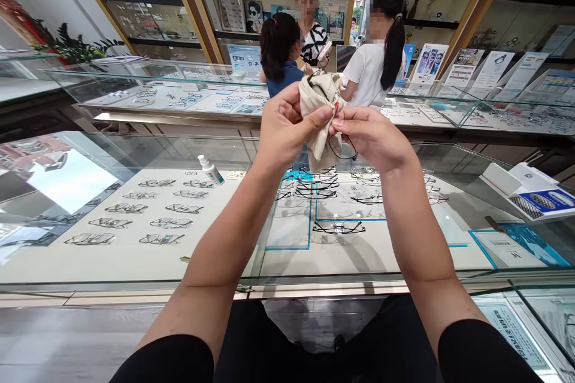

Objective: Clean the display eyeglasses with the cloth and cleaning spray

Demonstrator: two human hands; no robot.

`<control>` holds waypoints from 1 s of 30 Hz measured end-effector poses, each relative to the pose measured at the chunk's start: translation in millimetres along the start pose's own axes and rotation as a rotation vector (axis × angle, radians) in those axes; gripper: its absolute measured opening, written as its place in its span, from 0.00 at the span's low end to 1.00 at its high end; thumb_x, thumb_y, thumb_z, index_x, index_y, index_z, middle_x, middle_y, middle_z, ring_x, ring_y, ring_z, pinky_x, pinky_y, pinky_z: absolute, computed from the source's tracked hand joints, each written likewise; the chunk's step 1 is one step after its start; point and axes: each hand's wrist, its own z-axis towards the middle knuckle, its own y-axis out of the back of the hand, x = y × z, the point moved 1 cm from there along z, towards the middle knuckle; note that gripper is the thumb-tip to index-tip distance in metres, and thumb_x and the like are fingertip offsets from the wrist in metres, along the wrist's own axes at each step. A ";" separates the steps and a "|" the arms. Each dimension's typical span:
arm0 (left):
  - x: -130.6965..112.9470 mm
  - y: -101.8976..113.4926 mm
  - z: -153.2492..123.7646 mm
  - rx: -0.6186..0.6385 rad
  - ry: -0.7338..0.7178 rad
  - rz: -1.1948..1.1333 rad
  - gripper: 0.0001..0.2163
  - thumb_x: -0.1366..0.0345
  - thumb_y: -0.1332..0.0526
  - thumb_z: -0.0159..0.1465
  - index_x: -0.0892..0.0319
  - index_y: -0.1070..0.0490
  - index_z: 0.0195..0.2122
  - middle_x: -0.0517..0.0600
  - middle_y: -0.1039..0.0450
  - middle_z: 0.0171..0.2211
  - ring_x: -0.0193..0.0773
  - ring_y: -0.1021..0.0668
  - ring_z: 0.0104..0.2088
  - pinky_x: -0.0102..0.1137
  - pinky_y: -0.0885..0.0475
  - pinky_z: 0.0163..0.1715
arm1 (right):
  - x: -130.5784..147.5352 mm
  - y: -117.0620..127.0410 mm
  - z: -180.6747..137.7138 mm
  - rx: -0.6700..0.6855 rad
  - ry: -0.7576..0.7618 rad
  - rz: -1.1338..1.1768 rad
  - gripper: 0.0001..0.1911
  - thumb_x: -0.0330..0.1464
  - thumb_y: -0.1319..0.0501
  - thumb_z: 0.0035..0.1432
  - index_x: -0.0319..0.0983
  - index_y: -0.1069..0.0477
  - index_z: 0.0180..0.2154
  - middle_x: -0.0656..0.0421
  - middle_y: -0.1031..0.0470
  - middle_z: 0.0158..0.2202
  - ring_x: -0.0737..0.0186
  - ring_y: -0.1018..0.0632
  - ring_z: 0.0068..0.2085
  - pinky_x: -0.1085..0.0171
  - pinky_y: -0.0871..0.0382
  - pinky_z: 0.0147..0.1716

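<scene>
Both my hands are raised above the glass counter, close together. A cream cloth (321,152) is bunched in my left hand (290,122), whose thumb presses it from the front. Eyeglasses (344,157) are partly wrapped in that cloth; one dark-rimmed lens hangs out below my fingers. With thumb and forefinger my right hand (366,131) pinches the eyeglasses beside the cloth. A small red bit shows between the two hands. The rest of the frame is hidden by cloth and fingers.
A white spray bottle (210,170) stands on the glass counter (135,284), left of my arms. Rows of eyeglasses (128,208) lie inside. An open white box (530,190) sits at the right. Three people (281,66) are beyond the counter, near another display case (179,109).
</scene>
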 end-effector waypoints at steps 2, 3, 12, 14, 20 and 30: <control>1.8 -1.8 -1.5 -0.084 -0.009 0.009 0.22 0.39 0.29 0.66 0.52 0.23 0.44 0.50 0.21 0.36 0.46 0.13 0.42 0.37 0.16 0.36 | -2.7 -4.5 0.3 0.036 -0.014 -0.016 0.19 0.46 0.21 0.52 0.40 0.23 0.29 0.60 0.22 0.35 0.61 0.24 0.41 0.60 0.27 0.46; 2.3 -1.6 -1.7 -0.114 -0.007 0.009 0.21 0.38 0.31 0.68 0.52 0.23 0.42 0.50 0.22 0.34 0.46 0.13 0.41 0.36 0.16 0.35 | -3.4 -6.1 0.3 0.051 -0.024 -0.025 0.20 0.47 0.20 0.51 0.40 0.23 0.29 0.60 0.22 0.35 0.60 0.24 0.41 0.60 0.27 0.47; -3.2 11.2 8.3 0.143 0.129 -0.099 0.24 0.39 0.23 0.59 0.53 0.21 0.43 0.52 0.19 0.36 0.46 0.13 0.42 0.38 0.15 0.39 | 5.9 8.4 -2.9 -0.056 -0.009 -0.048 0.18 0.45 0.22 0.54 0.41 0.23 0.30 0.60 0.23 0.34 0.62 0.25 0.39 0.62 0.28 0.44; -3.6 9.4 7.6 0.123 0.098 -0.066 0.25 0.40 0.21 0.56 0.53 0.20 0.44 0.52 0.18 0.38 0.45 0.14 0.41 0.38 0.15 0.39 | 4.5 9.1 -2.5 -0.050 -0.004 -0.050 0.18 0.45 0.22 0.54 0.41 0.23 0.29 0.60 0.23 0.34 0.62 0.25 0.39 0.62 0.28 0.43; -6.1 -4.2 -1.9 -0.058 -0.020 0.046 0.22 0.39 0.25 0.62 0.52 0.21 0.43 0.50 0.18 0.37 0.41 0.15 0.38 0.35 0.17 0.35 | -2.5 2.2 -2.1 0.003 0.002 -0.058 0.19 0.47 0.22 0.55 0.41 0.24 0.30 0.60 0.24 0.35 0.60 0.25 0.41 0.60 0.28 0.46; -6.5 -0.9 1.4 -0.026 0.102 -0.044 0.25 0.34 0.37 0.70 0.53 0.23 0.41 0.53 0.21 0.35 0.46 0.15 0.41 0.38 0.19 0.36 | 4.2 -5.0 -6.7 -0.023 0.001 -0.050 0.21 0.48 0.21 0.53 0.42 0.25 0.31 0.60 0.24 0.36 0.59 0.24 0.43 0.61 0.27 0.45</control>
